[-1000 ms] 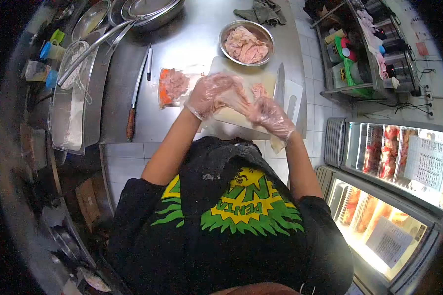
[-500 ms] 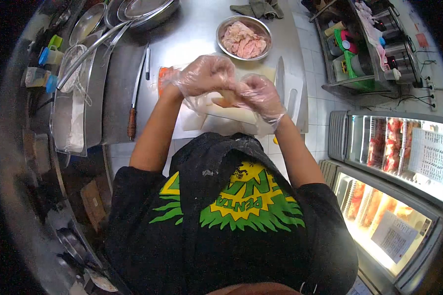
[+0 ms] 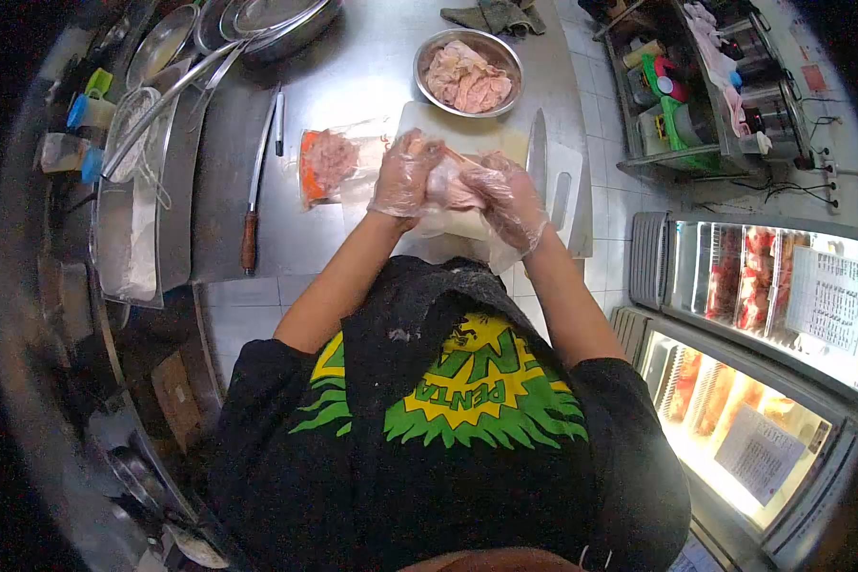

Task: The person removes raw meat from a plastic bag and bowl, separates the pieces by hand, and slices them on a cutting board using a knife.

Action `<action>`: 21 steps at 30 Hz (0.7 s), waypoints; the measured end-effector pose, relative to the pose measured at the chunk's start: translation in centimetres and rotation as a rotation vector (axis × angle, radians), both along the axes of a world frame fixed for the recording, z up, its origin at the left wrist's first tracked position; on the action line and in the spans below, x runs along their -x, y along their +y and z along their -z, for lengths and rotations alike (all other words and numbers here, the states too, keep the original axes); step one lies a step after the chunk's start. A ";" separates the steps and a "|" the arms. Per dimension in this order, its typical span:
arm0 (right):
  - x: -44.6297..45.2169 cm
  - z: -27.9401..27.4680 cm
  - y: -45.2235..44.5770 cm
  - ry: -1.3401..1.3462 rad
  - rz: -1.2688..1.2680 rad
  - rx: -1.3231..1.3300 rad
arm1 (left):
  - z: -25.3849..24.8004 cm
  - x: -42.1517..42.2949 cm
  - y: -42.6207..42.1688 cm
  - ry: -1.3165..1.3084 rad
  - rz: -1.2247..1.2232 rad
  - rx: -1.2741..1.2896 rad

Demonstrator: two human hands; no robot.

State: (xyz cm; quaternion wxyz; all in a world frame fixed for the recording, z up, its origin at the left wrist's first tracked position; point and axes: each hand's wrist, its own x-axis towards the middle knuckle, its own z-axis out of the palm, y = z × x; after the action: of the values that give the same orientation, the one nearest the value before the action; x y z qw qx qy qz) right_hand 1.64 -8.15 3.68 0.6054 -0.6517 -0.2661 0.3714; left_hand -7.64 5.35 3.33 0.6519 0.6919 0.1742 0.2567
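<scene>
Both hands in loose clear plastic gloves, middle of the frame, raised over the work area. Left hand [image 3: 402, 181]: fingers curled in, pinching the left end of a piece of raw meat [image 3: 456, 181]. Right hand [image 3: 510, 195]: fingers closed on the right end of the same piece; glove plastic bunched at the wrist. Individual fingertips hard to make out through shine and folds. Meat pale pink, spanning the short gap between the two hands, above a pale cutting board [image 3: 439, 124]; whether it touches the board, cannot tell.

Just above the hands, upper centre: round steel bowl [image 3: 502, 57] with a heap of pink meat [image 3: 467, 78] inside. Upper edge of the frame, beyond the bowl: crumpled dark cloth [image 3: 500, 16]. Right of the right hand: knife [image 3: 538, 148], blade lengthwise in the frame, beside a white slotted board [image 3: 572, 172].

Left of the left hand: plastic pack [image 3: 329, 164], orange patch on it, pinkish meat showing. Farther left on the steel desk [image 3: 353, 86]: long thin rod with brown handle [image 3: 256, 186], handle end lower; marker pen [image 3: 279, 124] close by its upper end. Left side of the frame: deep metal tray [image 3: 174, 238] holding white powder [image 3: 141, 238], a wire strainer [image 3: 143, 124] at its upper end.

Lower right: lit glass-front fridge [image 3: 734, 419], paper sheet on its door.
</scene>
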 end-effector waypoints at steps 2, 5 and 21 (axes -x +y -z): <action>-0.1 0.6 -0.2 0.049 -0.010 0.053 | -4.3 -0.1 -1.2 0.079 -0.169 0.521; -0.1 2.3 -0.6 0.385 0.002 -0.162 | -2.3 -0.4 -0.5 -0.022 -0.073 0.357; 0.7 0.2 -3.3 0.407 0.103 0.219 | -4.0 -0.6 2.3 -0.001 0.021 -0.036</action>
State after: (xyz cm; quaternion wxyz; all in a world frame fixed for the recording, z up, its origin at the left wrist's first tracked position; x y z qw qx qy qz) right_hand 0.94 -11.46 3.49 0.5902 -0.6381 -0.0631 0.4904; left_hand -7.01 7.68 7.37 0.6422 0.7050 0.1620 0.2534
